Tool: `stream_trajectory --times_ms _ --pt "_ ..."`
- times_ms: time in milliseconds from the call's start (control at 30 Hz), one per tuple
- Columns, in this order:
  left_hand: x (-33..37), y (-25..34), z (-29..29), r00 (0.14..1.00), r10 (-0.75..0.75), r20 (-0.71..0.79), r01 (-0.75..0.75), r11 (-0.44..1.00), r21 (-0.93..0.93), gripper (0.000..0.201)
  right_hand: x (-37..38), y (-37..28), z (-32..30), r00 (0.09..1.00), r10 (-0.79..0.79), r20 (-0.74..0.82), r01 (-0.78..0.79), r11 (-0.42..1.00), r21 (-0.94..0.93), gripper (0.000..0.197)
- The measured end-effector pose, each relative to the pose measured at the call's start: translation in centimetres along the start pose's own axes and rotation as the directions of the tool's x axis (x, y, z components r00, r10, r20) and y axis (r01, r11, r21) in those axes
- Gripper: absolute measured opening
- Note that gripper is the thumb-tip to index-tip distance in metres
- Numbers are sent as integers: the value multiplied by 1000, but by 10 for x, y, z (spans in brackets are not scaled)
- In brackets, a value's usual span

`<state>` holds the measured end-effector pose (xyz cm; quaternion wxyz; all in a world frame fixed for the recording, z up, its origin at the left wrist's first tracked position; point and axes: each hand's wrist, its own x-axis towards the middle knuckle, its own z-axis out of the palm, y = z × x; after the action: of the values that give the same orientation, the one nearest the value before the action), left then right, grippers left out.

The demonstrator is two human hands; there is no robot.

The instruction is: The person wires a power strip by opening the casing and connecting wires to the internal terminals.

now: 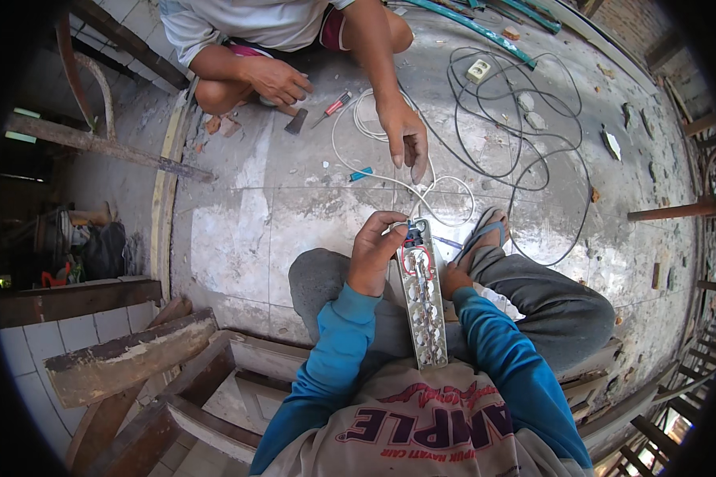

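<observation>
An opened power strip point(423, 306) lies lengthwise between my forearms, its metal contacts and red and dark wires exposed. My left hand point(376, 250) is closed at its far end, thumb and fingers pinching the corner where the wires enter. Against the strip's right side rests my right hand point(455, 280); its fingers are mostly hidden. A thin blue-purple tool point(449, 242) shows just beyond that hand, whether held or lying I cannot tell. White cable point(445, 181) runs from the strip's far end in loose loops. Above it hangs a co-worker's hand point(404, 137), fingers bent downward.
Across from me, the co-worker's other hand point(278, 83) is near a small axe-like tool point(296, 121). A red screwdriver point(332, 108) and a teal lighter-shaped object point(361, 173) lie on the dirty tiles. Dark cable point(525, 159) and a white socket point(478, 71) are right; wooden frames point(127, 358) stand left.
</observation>
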<state>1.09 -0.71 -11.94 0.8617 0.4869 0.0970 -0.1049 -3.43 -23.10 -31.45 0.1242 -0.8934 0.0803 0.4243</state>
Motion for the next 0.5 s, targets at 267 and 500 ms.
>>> stream_trajectory --times_ms 267,500 --pt "-8 6 2 999 34 -2 -33 998 54 24 -25 -37 -75 874 -169 -455 481 423 768 22" --pt "-6 5 5 1000 25 13 -25 998 64 22 -111 -96 -222 570 -678 -464 807 357 470 28"
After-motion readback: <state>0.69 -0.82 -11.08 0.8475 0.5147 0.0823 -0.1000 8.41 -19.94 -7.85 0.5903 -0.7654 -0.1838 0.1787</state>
